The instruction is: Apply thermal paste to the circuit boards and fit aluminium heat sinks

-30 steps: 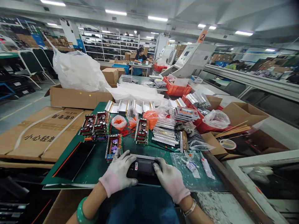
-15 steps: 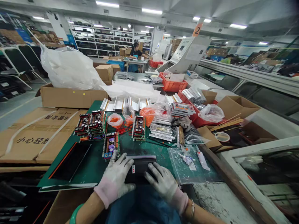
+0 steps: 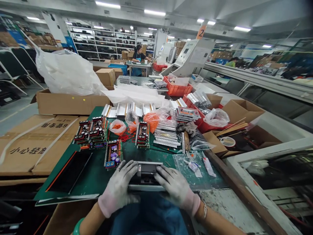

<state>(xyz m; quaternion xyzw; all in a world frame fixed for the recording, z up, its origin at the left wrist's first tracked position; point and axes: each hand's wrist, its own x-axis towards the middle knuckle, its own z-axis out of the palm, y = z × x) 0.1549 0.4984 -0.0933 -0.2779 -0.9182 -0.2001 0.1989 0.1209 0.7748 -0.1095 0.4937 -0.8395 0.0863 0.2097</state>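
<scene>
A black metal housing [image 3: 148, 169] with silver edges lies at the front edge of the green table, right before me. My left hand [image 3: 122, 182], in a white glove with a pink cuff, grips its left end. The other end is gripped by my right hand [image 3: 172, 186], gloved the same way. The fingers of both hands rest over the top of the housing; the thumbs are blurred. Just beyond my left hand lies a circuit board [image 3: 113, 154] with purple and blue parts. Another circuit board [image 3: 142, 134] lies farther back.
Stacked circuit boards [image 3: 94, 132] stand at the left, with a black panel [image 3: 70, 171] nearer me. Bags of orange pieces [image 3: 118, 126] and silver metal bars [image 3: 167, 135] lie behind. A plastic bag [image 3: 181, 166] with small tubes lies right. A person [image 3: 139, 57] works far back.
The housing has tilted in my hands, so its recessed side and lower silver edge now show. My hands have shifted slightly outward, and the head view has turned a little to the right.
</scene>
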